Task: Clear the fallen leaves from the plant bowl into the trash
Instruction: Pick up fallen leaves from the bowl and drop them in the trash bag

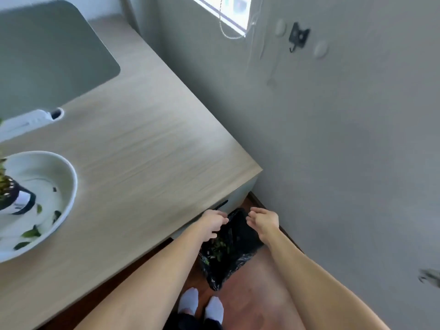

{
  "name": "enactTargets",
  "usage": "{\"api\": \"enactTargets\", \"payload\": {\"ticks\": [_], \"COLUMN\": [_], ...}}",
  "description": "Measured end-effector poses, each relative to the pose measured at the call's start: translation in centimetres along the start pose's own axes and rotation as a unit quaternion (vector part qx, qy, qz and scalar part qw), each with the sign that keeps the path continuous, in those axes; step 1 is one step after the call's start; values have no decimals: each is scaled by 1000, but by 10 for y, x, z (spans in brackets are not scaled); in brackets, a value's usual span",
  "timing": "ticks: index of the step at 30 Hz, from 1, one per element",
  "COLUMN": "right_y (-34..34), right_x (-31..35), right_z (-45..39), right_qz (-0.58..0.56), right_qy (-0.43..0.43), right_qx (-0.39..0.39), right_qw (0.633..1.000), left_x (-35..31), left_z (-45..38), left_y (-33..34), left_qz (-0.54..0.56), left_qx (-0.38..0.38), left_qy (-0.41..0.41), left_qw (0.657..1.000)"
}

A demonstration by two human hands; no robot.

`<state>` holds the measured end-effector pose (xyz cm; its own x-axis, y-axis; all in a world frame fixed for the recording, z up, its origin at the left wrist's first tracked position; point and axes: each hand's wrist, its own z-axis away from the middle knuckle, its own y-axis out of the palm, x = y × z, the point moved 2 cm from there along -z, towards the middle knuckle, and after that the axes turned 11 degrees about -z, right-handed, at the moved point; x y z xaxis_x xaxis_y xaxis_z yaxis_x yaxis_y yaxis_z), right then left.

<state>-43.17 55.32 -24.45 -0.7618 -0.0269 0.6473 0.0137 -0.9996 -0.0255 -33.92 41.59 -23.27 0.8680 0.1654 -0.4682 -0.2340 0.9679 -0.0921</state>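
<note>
A white plant bowl sits at the left of the wooden desk, with a dark potted plant standing in it. Several green fallen leaves lie on the bowl's floor. On the floor past the desk corner stands a trash bin lined with a black bag; green leaves lie inside it. My left hand and my right hand hover over the bin, fingers apart and curled toward each other. Neither hand shows anything in it.
A grey wall runs close on the right, with a black hook and a window cord above. A grey mat and a white device lie on the desk's far left. My socked feet stand on brown floor.
</note>
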Motion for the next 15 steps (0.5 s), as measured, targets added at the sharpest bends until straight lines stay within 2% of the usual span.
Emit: {"api": "enactTargets", "payload": {"ticks": [3,8,12,15], "right_y": [19,74,139,192], "right_x": [33,61,52,34], "right_z": [24,64,92,113], "right_qz": [16,59,95,132], "right_qy": [-50,-92,-87,-97], "right_qx": [34,99,192,238], "right_qw": [998,989,973,957], "left_x": [-25,-34,3,46], "left_z": [42,95,123,143], "left_y": [-20,-83,-152,-201], "left_qz": [-1,54,115,164], "left_qx": [11,-28,-89,-164], "left_qy": [52,113,127,129], "left_qw": [999,992,981,964]}}
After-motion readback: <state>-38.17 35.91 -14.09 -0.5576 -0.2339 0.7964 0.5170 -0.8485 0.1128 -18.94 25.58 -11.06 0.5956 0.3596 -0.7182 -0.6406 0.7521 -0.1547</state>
